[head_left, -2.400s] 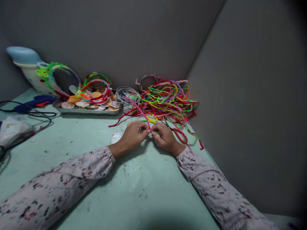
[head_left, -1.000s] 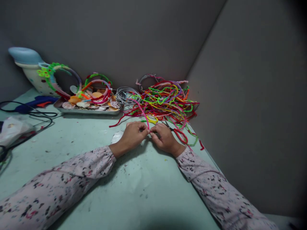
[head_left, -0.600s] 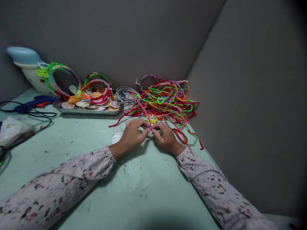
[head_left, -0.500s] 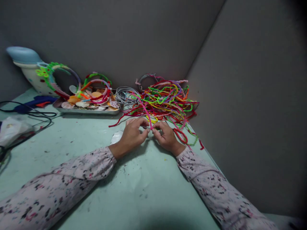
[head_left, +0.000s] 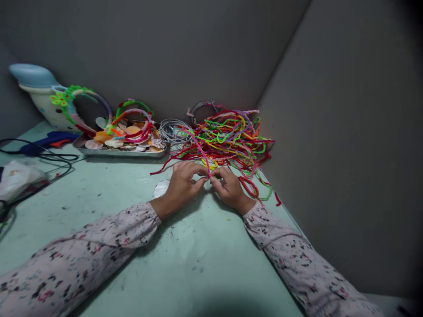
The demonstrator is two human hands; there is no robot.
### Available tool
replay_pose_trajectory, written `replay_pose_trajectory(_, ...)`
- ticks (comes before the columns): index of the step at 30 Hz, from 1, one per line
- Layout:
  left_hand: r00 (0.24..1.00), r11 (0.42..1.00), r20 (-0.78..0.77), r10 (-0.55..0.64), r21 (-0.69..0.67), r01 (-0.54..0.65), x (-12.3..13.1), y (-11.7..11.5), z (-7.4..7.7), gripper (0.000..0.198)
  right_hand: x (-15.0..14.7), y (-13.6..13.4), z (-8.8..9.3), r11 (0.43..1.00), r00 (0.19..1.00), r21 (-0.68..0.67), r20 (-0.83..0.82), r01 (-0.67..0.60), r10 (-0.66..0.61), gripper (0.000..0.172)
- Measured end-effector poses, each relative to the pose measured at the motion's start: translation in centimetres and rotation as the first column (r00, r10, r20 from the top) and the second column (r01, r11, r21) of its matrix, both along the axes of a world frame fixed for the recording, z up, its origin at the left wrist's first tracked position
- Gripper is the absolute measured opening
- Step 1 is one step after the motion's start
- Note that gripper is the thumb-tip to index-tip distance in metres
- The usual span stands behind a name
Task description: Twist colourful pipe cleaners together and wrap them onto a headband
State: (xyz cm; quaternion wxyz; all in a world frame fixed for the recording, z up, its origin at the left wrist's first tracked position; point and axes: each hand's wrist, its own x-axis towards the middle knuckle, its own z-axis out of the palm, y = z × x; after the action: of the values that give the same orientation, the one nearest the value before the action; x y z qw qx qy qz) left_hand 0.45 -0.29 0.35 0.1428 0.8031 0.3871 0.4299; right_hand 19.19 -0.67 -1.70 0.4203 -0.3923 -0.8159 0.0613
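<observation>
A pink pipe cleaner (head_left: 198, 152) rises in an arc from between my two hands toward the back. My left hand (head_left: 182, 184) pinches its lower end with thumb and fingers, resting on the pale green table (head_left: 185, 264). My right hand (head_left: 229, 187) meets it fingertip to fingertip and pinches the same strand. Just behind the hands lies a tangled heap of coloured pipe cleaners (head_left: 229, 134). A small white scrap (head_left: 161, 189) lies beside my left wrist.
A metal tray (head_left: 120, 152) of shells and wrapped hoops stands at the back left, with coiled grey wire (head_left: 175, 130) beside it. Further left are a blue-and-white vessel (head_left: 39, 94), a blue glue gun (head_left: 46, 141), black cables (head_left: 42, 160) and a plastic bag (head_left: 16, 176). Grey walls close the back and right.
Both hands have shifted slightly toward the pile, and the fingers have worked the pink strand, whose arc now leans a little more to the right.
</observation>
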Motion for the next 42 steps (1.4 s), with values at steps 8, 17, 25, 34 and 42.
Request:
replay_pose_trajectory(8,1.000,1.000,-0.019,0.013,0.013,-0.013,-0.1,0.3,-0.3,0.010,-0.1,-0.1,0.1,1.000,1.000,0.005,-0.003,-0.005,0.005,0.011)
replay_pose_trajectory(17,1.000,0.996,-0.004,0.002,0.090,-0.002,-0.1,0.7,-0.8,0.012,-0.1,0.0,0.0,1.000,1.000,0.006,0.005,0.001,-0.001,0.011)
replay_pose_trajectory(25,1.000,0.993,0.019,0.001,0.121,-0.003,-0.2,0.9,-1.1,0.012,0.0,0.0,0.0,1.000,1.000,0.010,0.009,0.005,-0.005,0.010)
replay_pose_trajectory(34,1.000,0.991,-0.005,0.023,0.130,-0.022,-0.2,0.8,-0.9,0.008,-0.1,-0.1,0.1,1.000,1.000,0.028,0.007,-0.001,0.001,0.010)
replay_pose_trajectory(42,0.999,0.993,-0.028,0.025,0.117,-0.022,-0.2,0.8,-0.8,0.009,-0.1,-0.1,0.1,0.999,1.000,0.049,0.009,0.000,0.000,0.010)
